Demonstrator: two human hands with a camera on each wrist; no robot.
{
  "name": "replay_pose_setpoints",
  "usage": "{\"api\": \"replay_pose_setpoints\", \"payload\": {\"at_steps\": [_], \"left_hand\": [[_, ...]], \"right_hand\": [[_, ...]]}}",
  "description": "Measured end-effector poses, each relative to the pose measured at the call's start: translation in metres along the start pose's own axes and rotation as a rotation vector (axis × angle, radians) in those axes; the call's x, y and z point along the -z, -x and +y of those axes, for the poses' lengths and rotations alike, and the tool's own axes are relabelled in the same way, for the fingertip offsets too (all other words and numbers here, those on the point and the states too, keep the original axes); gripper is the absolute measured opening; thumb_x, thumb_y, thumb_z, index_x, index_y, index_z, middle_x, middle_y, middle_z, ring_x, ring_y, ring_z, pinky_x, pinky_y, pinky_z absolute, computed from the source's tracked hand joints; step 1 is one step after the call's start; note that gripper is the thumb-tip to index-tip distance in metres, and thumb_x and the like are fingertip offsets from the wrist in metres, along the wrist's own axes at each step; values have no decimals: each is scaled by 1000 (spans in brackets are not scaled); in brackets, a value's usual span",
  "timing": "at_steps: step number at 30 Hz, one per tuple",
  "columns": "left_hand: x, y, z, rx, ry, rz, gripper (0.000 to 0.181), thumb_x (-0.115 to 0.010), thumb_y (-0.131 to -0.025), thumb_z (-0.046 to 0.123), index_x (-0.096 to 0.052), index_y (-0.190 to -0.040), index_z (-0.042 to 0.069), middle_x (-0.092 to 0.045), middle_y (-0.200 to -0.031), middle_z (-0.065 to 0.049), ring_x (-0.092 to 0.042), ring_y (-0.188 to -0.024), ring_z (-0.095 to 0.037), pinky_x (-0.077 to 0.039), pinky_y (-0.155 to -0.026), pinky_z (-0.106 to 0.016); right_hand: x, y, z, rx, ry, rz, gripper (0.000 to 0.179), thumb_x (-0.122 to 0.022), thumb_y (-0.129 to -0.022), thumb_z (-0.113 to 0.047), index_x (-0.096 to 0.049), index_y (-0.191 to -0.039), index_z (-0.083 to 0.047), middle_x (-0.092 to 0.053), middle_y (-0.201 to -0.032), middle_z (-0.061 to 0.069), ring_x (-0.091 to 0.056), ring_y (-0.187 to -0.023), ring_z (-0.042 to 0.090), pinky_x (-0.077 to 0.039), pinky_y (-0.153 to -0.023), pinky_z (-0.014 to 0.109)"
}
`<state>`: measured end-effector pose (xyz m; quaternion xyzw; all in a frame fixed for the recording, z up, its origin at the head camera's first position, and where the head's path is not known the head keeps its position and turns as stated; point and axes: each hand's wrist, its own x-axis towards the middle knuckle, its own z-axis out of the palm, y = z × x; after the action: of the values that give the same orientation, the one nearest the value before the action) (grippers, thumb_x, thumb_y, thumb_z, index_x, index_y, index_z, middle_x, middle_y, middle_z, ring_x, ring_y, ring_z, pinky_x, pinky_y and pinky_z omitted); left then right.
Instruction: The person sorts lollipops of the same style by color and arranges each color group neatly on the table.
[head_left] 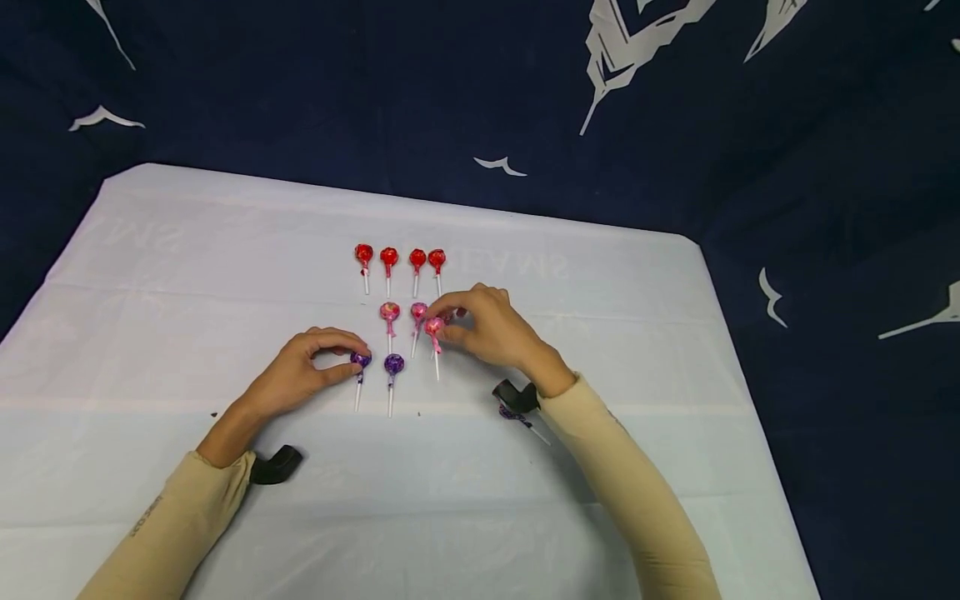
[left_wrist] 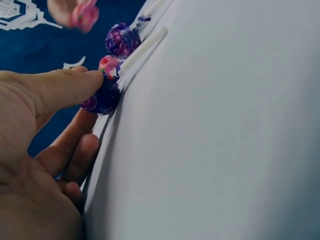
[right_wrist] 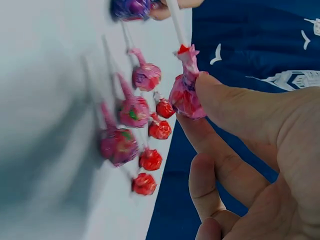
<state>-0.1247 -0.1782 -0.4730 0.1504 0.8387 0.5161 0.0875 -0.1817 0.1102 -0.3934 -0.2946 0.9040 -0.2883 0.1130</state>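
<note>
My left hand [head_left: 303, 371] pinches the ball of a purple lollipop [head_left: 361, 359] between thumb and fingers, its stick pointing toward me over the table. Beside it on the right lies a second purple lollipop [head_left: 393, 364]. My right hand [head_left: 487, 325] holds a pink lollipop [right_wrist: 187, 97] by its wrapped head, stick hanging down in the head view, raised above the table. Pink lollipops [head_left: 389, 312] lie in a row beneath it; the right wrist view shows three, one mostly hidden by my right hand in the head view.
Several red lollipops [head_left: 388, 257] form a row farther back. Another purple lollipop [head_left: 517, 414] lies below my right wrist, partly covered by a black wrist mount [head_left: 516, 396]. A white cloth [head_left: 360, 500] covers the table; dark blue patterned fabric [head_left: 337, 92] lies beyond its edge.
</note>
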Motion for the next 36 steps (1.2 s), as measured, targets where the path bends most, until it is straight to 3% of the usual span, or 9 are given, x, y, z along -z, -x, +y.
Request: {"api": "replay_pose_setpoints", "payload": {"at_steps": [9,17,25,36], "left_hand": [[0,-2,0,-7,1,4,20,-76,-88,9,-76,-107,15,-71,-117,-4,-55,-112,-17,-36,-101,-41],[1,0,-1,-3,12,8,20,-77,-88,9,-76,-107,15,-72,-117,-2,-53,-112,-8,-35,-101,-36],[0,-1,-2,-36,9,18,20,-77,-87,9,-77,-106,16,-72,-115,-3,-54,-109,-6,-38,-97,-27],[3,0,-2,-19,1,4,21,-77,-87,9,-76,-106,17,-71,-117,0,-54,-109,-8,-40,-96,-27]], "right_hand": [[-10,-65,-17,-87,46,-32,22,-73,-92,-20,-74,-114,-19,-75,-111,-4,-61,-103,18,-31,-90,43],[-35,-98,-30,-110,113,-28,21,-73,-93,-24,-73,-114,-22,-74,-112,-7,-62,-112,17,-31,-96,44],[-54,-106,-37,-106,239,-54,20,-71,-94,-28,-73,-114,-24,-74,-115,-8,-61,-113,21,-34,-95,44],[-56,-102,-37,-74,244,-54,22,-73,-93,-30,-76,-114,-24,-75,-114,-9,-63,-111,18,-35,-92,43]]}}
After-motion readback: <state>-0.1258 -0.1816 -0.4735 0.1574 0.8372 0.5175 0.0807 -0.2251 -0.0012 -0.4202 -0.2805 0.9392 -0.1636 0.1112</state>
